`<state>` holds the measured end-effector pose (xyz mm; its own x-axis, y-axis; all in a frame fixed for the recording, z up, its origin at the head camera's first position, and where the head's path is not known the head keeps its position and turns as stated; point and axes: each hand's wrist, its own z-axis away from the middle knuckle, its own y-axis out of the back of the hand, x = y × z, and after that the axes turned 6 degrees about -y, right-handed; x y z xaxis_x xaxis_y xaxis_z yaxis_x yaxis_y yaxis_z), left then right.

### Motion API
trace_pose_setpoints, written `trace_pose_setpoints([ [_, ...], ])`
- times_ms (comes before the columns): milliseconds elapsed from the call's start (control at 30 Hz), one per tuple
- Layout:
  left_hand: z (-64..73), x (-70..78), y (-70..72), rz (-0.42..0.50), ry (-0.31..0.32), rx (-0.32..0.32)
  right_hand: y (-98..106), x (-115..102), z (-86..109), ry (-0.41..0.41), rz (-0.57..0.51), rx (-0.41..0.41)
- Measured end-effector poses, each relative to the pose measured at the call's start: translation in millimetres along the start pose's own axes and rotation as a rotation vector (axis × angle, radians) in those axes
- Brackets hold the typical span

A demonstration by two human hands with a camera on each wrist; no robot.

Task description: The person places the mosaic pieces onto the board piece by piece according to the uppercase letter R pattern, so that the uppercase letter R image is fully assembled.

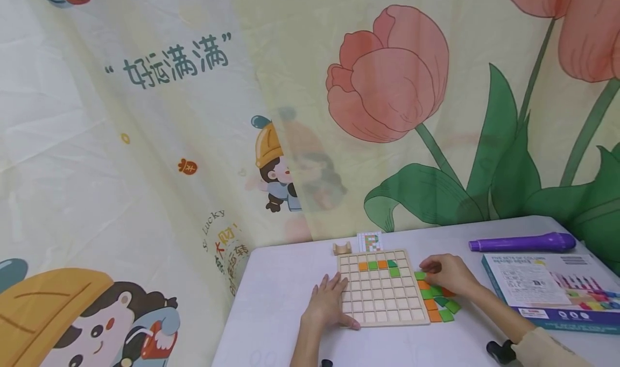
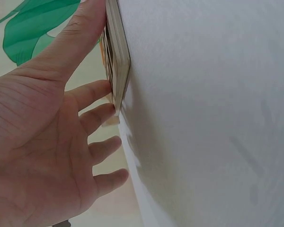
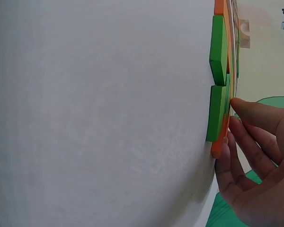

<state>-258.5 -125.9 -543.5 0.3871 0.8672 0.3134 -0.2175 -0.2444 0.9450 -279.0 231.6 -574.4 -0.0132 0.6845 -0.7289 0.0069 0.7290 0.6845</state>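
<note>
My left hand [image 1: 325, 304] rests at the left side of a wooden grid board [image 1: 382, 301], fingers spread and thumb on its lower edge. In the left wrist view, the thumb and fingertips of that hand [image 2: 52, 137] meet the board's edge [image 2: 117, 61]. Near the board's upper right corner, my right hand [image 1: 450, 273] pinches a green tile [image 1: 419, 275] between thumb and bent index finger. Below it lie orange tiles [image 1: 430, 304] and green tiles [image 1: 446, 316]. A short row of tiles, including an orange tile [image 1: 363, 266], sits in the board's upper cells, with a green tile [image 1: 394, 272] beneath.
Behind the board stand a small wooden holder [image 1: 342, 248] and a card [image 1: 370, 241] with a coloured grid pattern. To the right are a purple marker-shaped object [image 1: 523, 242] and a printed box [image 1: 557, 291]. A patterned curtain [image 1: 290, 60] hangs behind the white table [image 1: 271, 302].
</note>
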Motion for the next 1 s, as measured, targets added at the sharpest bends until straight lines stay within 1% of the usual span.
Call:
trace_pose_setpoints([
  [133,-0.2,-1.4,-0.3,0.003,-0.003,0.009,1,-2,2.0,0.021,0.003,-0.017],
  [300,-0.7,-2.3,-1.6,0.014,-0.008,0.007,2,-4,6.2,0.014,0.027,-0.006],
  [400,-1.1,-2.7,-2.4,0.007,-0.007,0.004,3,-4,11.4,0.034,0.029,-0.005],
  [533,-1.8,-3.0,-2.8,-0.012,-0.009,0.005,3,-2,21.1,0.057,0.026,-0.032],
  [767,-1.0,-3.0,-1.9,0.001,-0.008,0.001,7,-5,35.5,0.061,0.056,-0.074],
  [900,-1.3,-3.2,-2.1,0.002,-0.007,-0.001,12,-6,41.0,0.066,0.082,-0.119],
  [1000,-1.2,-3.2,-2.0,0.008,-0.008,0.001,17,-5,44.2,0.089,0.102,-0.165],
])
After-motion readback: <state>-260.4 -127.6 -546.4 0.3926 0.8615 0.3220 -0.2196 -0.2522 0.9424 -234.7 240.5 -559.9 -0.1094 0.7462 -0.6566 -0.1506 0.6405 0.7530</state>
